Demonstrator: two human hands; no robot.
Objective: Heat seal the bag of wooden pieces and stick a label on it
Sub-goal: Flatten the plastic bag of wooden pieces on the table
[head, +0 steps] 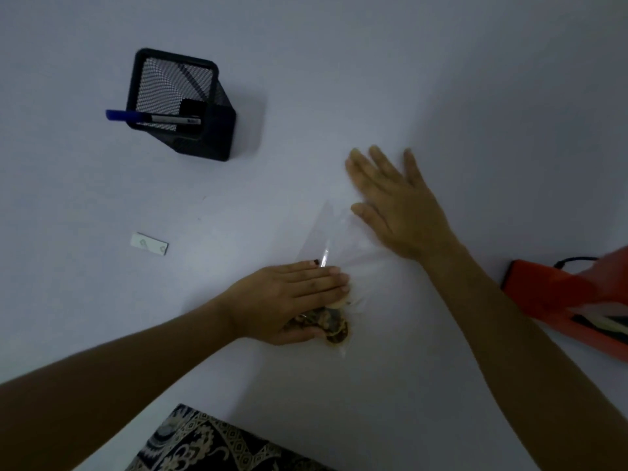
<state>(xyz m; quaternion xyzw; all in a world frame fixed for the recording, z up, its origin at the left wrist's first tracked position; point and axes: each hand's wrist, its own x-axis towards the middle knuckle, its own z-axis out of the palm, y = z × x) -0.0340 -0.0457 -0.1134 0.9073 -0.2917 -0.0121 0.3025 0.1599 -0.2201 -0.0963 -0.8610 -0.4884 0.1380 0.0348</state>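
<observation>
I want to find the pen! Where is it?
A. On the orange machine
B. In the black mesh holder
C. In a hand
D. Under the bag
B: the blue-capped pen leans in the black mesh holder, its cap poking out over the rim.

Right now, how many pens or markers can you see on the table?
1: a blue-capped marker lies tilted in the black mesh pen holder at upper left, its cap poking out over the rim. A dark block sits beside it in the holder; others may be hidden behind it.
</observation>
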